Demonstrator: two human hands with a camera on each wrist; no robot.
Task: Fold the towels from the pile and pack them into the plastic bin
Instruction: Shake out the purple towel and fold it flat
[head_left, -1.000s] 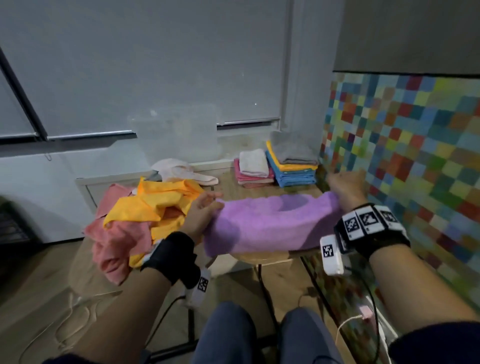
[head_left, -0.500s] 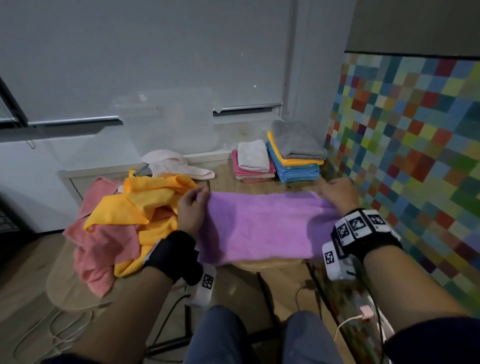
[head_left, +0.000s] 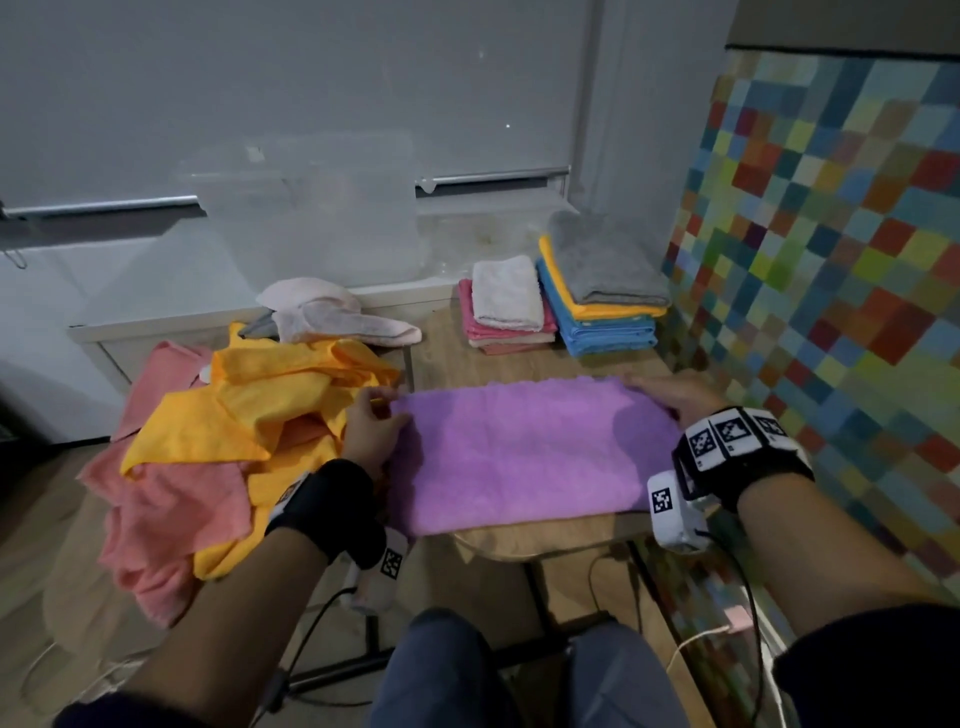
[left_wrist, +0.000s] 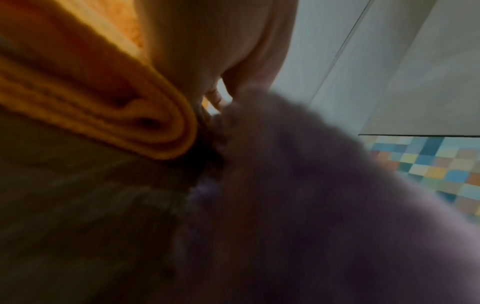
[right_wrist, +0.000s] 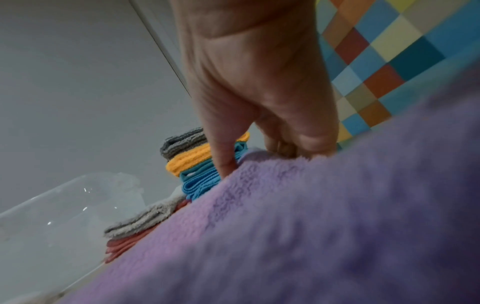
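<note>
**Purple towel laid flat at the near edge of the wooden table**

Purple towel (head_left: 530, 452) is spread in a long folded band across the near part of the wooden table (head_left: 447, 353), its front edge reaching the table's rim. Its far left corner is pinched by the left hand (head_left: 369, 431), thumb and fingertips closed together on the cloth. Its far right corner is held down by the right hand (head_left: 670, 397), whose fingers (right_wrist: 226, 162) are curled onto the edge, as the right wrist view shows.

Just left of the towel, an unfolded pile of orange and pink towels (head_left: 234, 441) is heaped, touching the left hand. Behind it, a pale pink cloth (head_left: 332, 322) is seen. At the back right, two folded stacks are set side by side: a white-on-pink stack (head_left: 506, 306) and a taller grey, orange and blue stack (head_left: 605, 291). The clear plastic bin (head_left: 306, 213) is placed against the wall behind the pile.
</note>
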